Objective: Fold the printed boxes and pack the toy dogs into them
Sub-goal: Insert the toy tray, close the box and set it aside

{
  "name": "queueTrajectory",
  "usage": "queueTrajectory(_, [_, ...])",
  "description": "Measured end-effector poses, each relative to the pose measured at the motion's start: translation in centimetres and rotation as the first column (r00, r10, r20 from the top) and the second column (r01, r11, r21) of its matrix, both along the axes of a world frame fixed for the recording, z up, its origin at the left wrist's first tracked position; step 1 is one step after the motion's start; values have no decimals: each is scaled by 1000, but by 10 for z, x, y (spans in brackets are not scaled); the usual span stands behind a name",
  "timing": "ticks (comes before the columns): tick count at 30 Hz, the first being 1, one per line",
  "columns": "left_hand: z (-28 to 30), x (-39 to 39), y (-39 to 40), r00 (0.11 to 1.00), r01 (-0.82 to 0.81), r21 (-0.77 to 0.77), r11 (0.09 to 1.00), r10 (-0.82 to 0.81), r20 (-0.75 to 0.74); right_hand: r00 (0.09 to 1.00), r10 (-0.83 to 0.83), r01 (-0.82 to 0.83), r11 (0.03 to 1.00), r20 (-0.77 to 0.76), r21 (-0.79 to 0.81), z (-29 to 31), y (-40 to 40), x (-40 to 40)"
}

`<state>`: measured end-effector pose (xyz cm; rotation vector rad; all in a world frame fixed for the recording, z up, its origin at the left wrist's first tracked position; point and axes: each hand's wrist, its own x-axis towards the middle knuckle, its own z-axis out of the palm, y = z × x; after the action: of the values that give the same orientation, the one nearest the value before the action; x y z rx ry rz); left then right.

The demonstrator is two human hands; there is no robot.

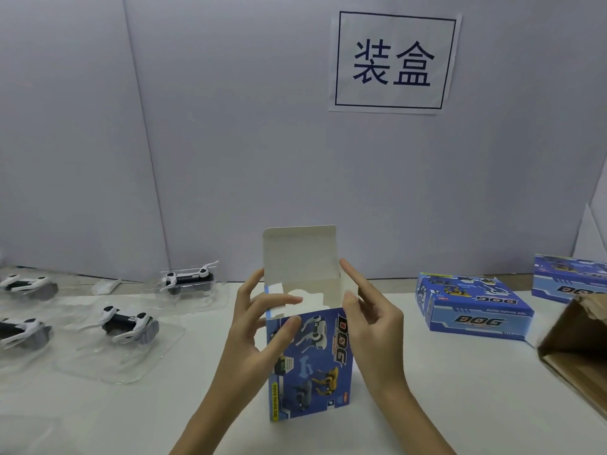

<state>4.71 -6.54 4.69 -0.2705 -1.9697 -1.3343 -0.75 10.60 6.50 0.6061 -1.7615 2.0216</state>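
You hold the blue printed cardboard box [312,362] upright on the white table [427,389], mouth up; your left hand [259,323] and right hand [371,320] pinch its top edges; the nearest white-and-black toy dog in clear plastic tray [126,323] lies left, nearer your left hand.

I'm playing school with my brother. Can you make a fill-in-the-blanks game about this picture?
1. Both hands hold a blue box standing on end with its top lid ____.
2. The toy dogs lie in clear plastic trays on the ____ side of the table.
3. The big word printed on the box is ____.
4. The left hand and right hand are near the box's ____ end.

Missing words: open; left; DOG; top
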Motion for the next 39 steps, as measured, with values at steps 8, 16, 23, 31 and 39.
queueTrajectory(8, [5,5,4,998,-16,18,1000,17,-54,990,-51,68,989,-129,128,0,-8,5])
queueTrajectory(16, [6,2,-2,1000,-11,83,996,8,28,984,166,-144,956,-69,255,-5,14,-11])
queueTrajectory(23, [7,4,3,997,58,126,990,-53,-49,990,136,-131,987,-48,97,-4,-2,-11])
queueTrajectory(31, [6,-1,-5,995,95,98,991,-91,-41,949,314,-314,949,39,-15,-8,10,-9])
queueTrajectory(39, [3,3,-5,993,115,105,988,-117,14,978,204,-197,973,-47,123,-22,-3,-9])
